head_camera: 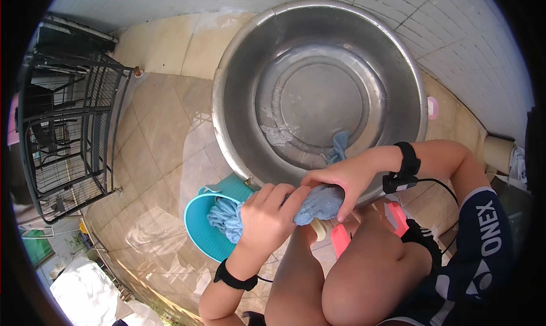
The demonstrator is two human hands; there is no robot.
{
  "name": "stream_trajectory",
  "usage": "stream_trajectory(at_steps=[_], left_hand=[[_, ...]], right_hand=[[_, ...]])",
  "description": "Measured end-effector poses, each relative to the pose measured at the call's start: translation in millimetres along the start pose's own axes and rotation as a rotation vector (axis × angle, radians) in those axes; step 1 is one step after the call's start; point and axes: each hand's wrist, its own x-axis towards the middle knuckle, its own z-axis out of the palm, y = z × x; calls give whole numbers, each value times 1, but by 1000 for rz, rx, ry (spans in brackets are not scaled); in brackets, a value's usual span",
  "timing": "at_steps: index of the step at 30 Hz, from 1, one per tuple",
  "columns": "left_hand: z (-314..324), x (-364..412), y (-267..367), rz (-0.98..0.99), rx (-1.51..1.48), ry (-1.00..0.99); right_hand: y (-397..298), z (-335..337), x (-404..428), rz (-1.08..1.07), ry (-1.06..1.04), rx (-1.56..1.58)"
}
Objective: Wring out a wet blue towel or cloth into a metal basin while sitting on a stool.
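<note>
A blue terry towel (pixel 320 204) is bunched up between my two hands, over the near rim of a large round steel basin (pixel 239 91). My left hand (pixel 273 211) grips it from above with curled fingers. At its right end, my right hand (pixel 341 179) curves around the bunch, thumb toward me. A strip of blue cloth (pixel 340 145) hangs inside the basin past my right hand; whether it belongs to the same towel is hidden. Shallow clear water appears to cover the basin's bottom. More blue cloth (pixel 225 217) lies in a tilted turquoise bucket (pixel 192 234), left of my left hand.
A black wire cage (pixel 68 134) stands on the tiled floor (pixel 149 113) at left. Tiled walls rise behind the basin. My knees (pixel 358 283) are close below my hands. A pink object (pixel 432 107) and a beige cylindrical container (pixel 498 152) are on the right. Wet patches shine on the floor.
</note>
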Motion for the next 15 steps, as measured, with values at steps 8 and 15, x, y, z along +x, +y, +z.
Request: stream_trajectory(at_steps=[8,15], left_hand=[[-13,-2,15,-309,-228,207],[-43,-11,-10,-536,-888,-342]], right_hand=[[38,30,19,-235,388,-180],[8,-5,13,-473,859,-644]])
